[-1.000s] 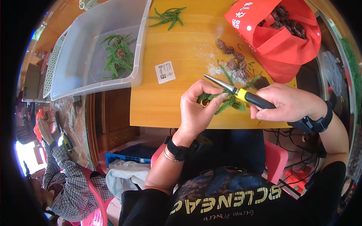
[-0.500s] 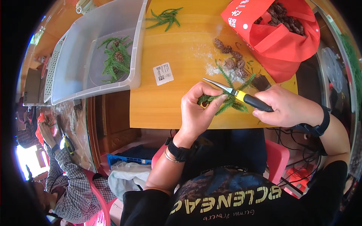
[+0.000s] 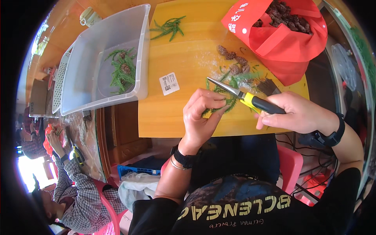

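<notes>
My left hand (image 3: 204, 111) is closed, thumb and fingers pinching a green artificial pine sprig (image 3: 232, 103) above the table's near edge. In my right hand (image 3: 303, 111) are long-nose pliers (image 3: 270, 105) with black and yellow handles. Their metal jaws point left and lie across the sprig, just above my left fingertips. The handles look slightly spread. Whether the jaws grip anything cannot be made out. Beyond the pliers lie several brown pine cones (image 3: 234, 69) among white flakes. Beside them is a bundle of thin dark strands (image 3: 268, 87).
A red bag (image 3: 286, 53) full of pine cones stands at the far right. On the left, a clear plastic bin (image 3: 143, 58) holds sprigs with cones (image 3: 124, 70). Another sprig (image 3: 168, 28) and a white label (image 3: 169, 83) lie on the yellow table (image 3: 164, 117). A co-worker (image 3: 84, 196) sits at lower left.
The pliers have shifted slightly, and their yellow lower handle now shows apart from the upper one. The sprig's branches sit closer to my left hand. The whole view has turned a little.
</notes>
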`<action>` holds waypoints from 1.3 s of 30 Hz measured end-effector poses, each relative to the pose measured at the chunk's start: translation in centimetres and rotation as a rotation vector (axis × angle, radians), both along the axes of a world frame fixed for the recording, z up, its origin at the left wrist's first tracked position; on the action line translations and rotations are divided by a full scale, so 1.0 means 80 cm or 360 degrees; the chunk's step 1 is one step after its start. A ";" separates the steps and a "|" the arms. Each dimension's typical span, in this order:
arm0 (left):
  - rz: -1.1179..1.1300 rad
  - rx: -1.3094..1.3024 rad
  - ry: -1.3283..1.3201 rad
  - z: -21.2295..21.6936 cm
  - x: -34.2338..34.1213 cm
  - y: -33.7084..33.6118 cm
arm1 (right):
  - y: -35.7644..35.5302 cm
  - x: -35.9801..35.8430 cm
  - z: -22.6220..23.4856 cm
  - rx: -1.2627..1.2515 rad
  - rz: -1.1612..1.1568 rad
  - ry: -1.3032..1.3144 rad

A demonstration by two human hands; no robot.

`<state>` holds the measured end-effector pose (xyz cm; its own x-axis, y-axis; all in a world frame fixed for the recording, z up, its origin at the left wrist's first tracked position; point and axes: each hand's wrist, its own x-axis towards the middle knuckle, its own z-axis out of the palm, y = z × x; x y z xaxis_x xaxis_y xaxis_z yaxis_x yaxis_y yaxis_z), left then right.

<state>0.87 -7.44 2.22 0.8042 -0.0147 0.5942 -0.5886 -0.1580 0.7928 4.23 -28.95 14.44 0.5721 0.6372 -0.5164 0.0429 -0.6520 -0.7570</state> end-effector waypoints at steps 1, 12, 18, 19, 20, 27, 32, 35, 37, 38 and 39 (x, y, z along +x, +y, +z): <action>-0.0002 0.0003 -0.0001 0.002 -0.001 -0.001 | -0.001 -0.002 0.001 0.0026 -0.0111 0.0101; -0.0071 0.0010 -0.0038 0.004 -0.005 -0.005 | -0.001 -0.007 0.028 0.0239 -0.0201 0.0150; -0.0105 -0.0095 0.0007 -0.001 -0.005 -0.004 | -0.003 -0.006 0.032 0.0328 -0.0245 0.0375; -0.0103 -0.0096 0.0008 -0.002 -0.005 -0.004 | -0.002 -0.010 0.032 0.0286 -0.0215 0.0337; -0.0078 -0.0087 -0.0006 -0.003 -0.005 -0.003 | -0.001 -0.013 0.031 0.0244 -0.0185 0.0298; 0.0071 -0.0071 -0.0100 -0.001 -0.008 -0.003 | -0.006 -0.030 0.002 0.0030 0.0259 -0.0825; 0.0235 -0.0016 -0.0201 0.002 -0.011 -0.007 | -0.001 -0.049 -0.026 0.0151 0.0172 -0.1312; 0.0292 0.0046 -0.0308 0.004 -0.010 -0.010 | 0.001 -0.055 -0.035 0.0026 0.0166 -0.1516; 0.0303 0.0054 -0.0325 0.004 -0.010 -0.012 | 0.001 -0.057 -0.038 -0.0084 0.0181 -0.1645; 0.0326 0.0077 -0.0335 0.003 -0.010 -0.012 | 0.001 -0.058 -0.039 -0.0080 0.0178 -0.1645; 0.0348 0.0100 -0.0345 0.002 -0.010 -0.012 | 0.002 -0.059 -0.040 -0.0101 0.0182 -0.1647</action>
<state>0.06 -8.42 2.38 0.6469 0.1025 0.7557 -0.6896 -0.3443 0.6370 -0.48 -28.82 11.25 0.6923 0.7043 0.1573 0.7152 -0.6405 -0.2798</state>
